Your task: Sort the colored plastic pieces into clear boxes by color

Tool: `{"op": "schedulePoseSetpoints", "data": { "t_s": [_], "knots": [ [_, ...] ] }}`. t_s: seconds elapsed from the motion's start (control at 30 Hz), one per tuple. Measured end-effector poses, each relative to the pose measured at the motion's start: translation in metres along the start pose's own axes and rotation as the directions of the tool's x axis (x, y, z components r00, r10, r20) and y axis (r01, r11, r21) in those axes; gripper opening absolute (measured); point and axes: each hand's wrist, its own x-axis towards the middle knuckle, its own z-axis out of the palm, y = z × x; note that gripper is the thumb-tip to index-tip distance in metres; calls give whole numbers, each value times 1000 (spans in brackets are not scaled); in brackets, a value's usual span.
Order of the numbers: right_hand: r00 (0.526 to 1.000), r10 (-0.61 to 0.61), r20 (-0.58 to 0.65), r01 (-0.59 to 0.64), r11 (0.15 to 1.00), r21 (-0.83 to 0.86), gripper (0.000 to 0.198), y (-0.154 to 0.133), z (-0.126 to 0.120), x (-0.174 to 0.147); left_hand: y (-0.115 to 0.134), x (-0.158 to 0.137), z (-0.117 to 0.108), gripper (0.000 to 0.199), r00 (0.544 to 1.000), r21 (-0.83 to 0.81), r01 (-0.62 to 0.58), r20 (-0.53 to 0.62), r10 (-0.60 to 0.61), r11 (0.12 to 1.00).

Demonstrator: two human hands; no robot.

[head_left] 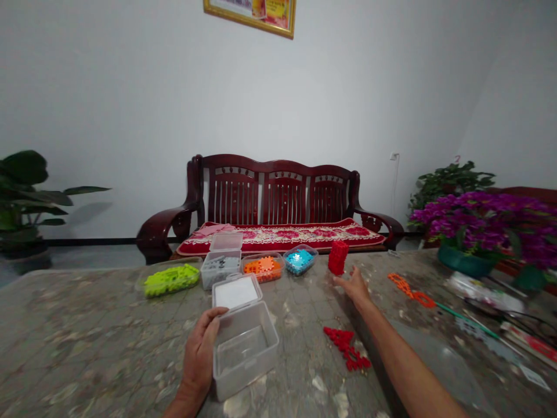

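The clear box [248, 374] was held by its left side in the left grip [201, 342]. The right grip [357, 290] was loosely spread just beside the red stack [338, 258]; whether the stack was touched could not be told. Red pieces [346, 347] were laid on the counter [117, 354], nearer than the right grip

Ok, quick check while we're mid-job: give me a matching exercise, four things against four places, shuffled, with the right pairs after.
Things
1. tall red plastic block
2. loose jagged red plastic pieces
3. lime-green plastic pieces
4. clear rectangular plastic box nearest the camera

Places
A. farthest left of the coloured pieces
B. gripped by the left hand
C. beside the fingers of the right hand
D. lying flat, right of the box

Pairs
1-C, 2-D, 3-A, 4-B
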Motion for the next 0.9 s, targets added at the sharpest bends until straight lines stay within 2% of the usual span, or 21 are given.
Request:
{"op": "schedulePoseSetpoints", "data": {
  "t_s": [0.17,0.37,0.47,0.63,0.9],
  "knots": [
    [990,138,-3,-138,989,-45,110,-11,28,24,2,0,-1,42,1000,15,1,-1,-1,1000],
    [986,164,-36,-166,982,-87,107,-15,43,35,5,-1,-1,43,1000,27,7,-21,-6,1000],
    [987,152,-57,-158,982,-105,99,-13,43,37,6,-1,0,42,1000,31,6,-23,-6,999],
    [988,142,-57,-148,979,-137,73,-14,42,37,8,-1,0,43,1000,33,-2,-22,2,999],
    [990,127,-55,-135,973,-189,58,-15,42,35,6,0,0,44,1000,23,-3,-14,3,1000]
  ]
}}
